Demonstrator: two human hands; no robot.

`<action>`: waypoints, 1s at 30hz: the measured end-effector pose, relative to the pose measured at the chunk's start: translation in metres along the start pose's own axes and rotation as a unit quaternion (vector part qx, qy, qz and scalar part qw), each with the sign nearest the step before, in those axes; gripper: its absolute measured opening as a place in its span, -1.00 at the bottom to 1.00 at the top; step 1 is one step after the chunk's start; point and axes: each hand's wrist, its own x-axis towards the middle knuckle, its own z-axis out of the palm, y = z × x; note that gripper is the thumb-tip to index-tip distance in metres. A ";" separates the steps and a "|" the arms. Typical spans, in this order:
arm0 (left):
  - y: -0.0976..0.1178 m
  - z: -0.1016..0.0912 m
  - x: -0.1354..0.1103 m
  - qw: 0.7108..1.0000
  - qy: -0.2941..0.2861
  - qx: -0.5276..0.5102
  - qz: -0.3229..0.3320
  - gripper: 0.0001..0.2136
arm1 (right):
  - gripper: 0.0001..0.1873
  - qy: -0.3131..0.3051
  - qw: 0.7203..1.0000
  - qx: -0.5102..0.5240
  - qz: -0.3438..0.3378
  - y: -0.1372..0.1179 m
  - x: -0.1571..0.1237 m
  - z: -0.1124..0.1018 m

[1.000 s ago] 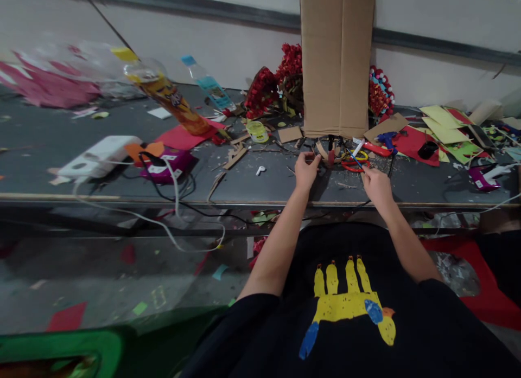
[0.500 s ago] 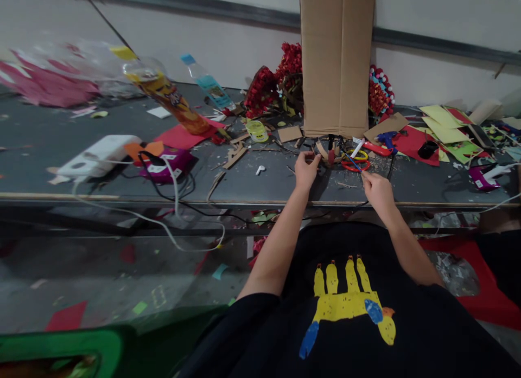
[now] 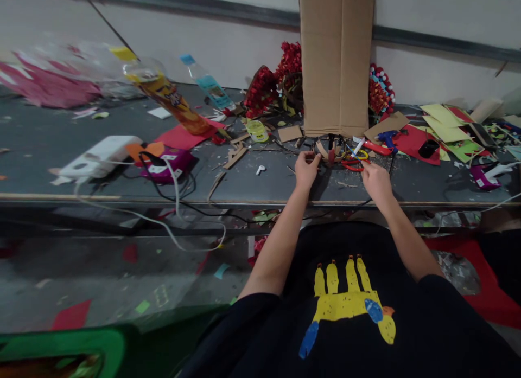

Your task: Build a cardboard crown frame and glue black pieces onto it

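Note:
At the front of the bench, my left hand (image 3: 306,171) is closed, thumb and fingertips pinched together at the edge of a small brown and dark piece whose kind I cannot make out. My right hand (image 3: 376,183) grips a thin blue stick (image 3: 355,154), which points up and left toward that piece. A reddish-brown bit (image 3: 331,157) and a curved tan cardboard strip (image 3: 322,150) lie between my hands. Just left of my right hand are red-handled scissors (image 3: 352,165) and a yellow ring (image 3: 360,155).
A tall cardboard panel (image 3: 337,63) stands behind my hands. To the left are a tilted drink bottle (image 3: 171,98), a white power strip (image 3: 100,157), cables and an earbud (image 3: 260,170). A blue glue gun (image 3: 387,140) and paper sheets (image 3: 442,126) lie right.
My right hand has moved slightly up and left with the blue stick, closer to the piece. My left hand has stayed in place.

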 end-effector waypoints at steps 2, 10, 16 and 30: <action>0.000 0.000 0.000 1.000 0.001 0.001 0.000 -0.78 | -0.56 -0.015 1.000 -0.005 0.001 -0.001 -0.005 0.001; 0.002 0.000 -0.001 1.000 0.004 0.004 0.002 -0.78 | -0.54 -0.038 0.999 0.013 -0.005 -0.006 -0.025 0.001; 0.001 -0.001 -0.001 1.000 0.002 0.006 0.000 -0.78 | -0.54 -0.005 1.000 0.026 0.011 -0.002 -0.028 -0.009; 0.001 0.000 -0.001 1.000 0.000 0.001 -0.002 -0.78 | -0.52 -0.024 1.000 -0.012 0.004 -0.007 -0.003 0.000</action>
